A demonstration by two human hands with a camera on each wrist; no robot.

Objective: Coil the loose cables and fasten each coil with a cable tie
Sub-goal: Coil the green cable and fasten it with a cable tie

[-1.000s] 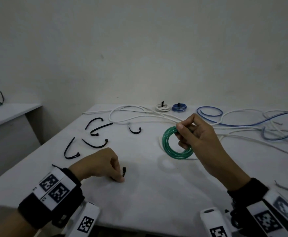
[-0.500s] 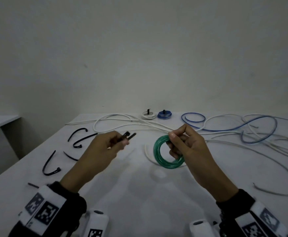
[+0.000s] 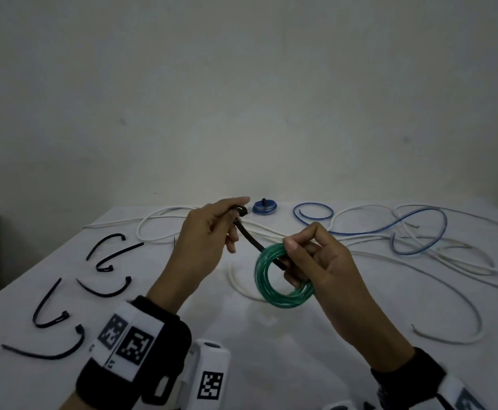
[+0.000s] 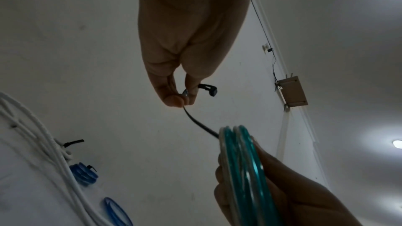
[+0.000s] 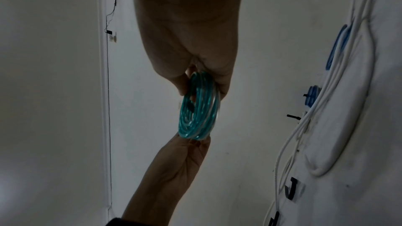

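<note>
My right hand (image 3: 304, 261) grips a green cable coil (image 3: 283, 276) above the white table (image 3: 271, 350), thumb on top and fingers through its middle. My left hand (image 3: 212, 229) pinches a black cable tie (image 3: 253, 241) near its head end, and the tie's tail runs down into the opening of the coil. In the left wrist view the left hand (image 4: 180, 97) pinches the tie (image 4: 200, 123) and its head sticks out to the right; the green coil (image 4: 245, 169) shows edge-on below. In the right wrist view the right hand (image 5: 202, 83) holds the coil (image 5: 199, 107).
Several loose black cable ties (image 3: 105, 253) lie on the left of the table. Loose white cables (image 3: 437, 261) and a blue cable (image 3: 413, 232) sprawl across the right and back. A tied blue coil (image 3: 264, 207) sits at the far edge.
My left hand picked a tie off the table, lifted it and brought it right to the coil; its tail now passes into the coil's opening. The right hand kept holding the coil.
</note>
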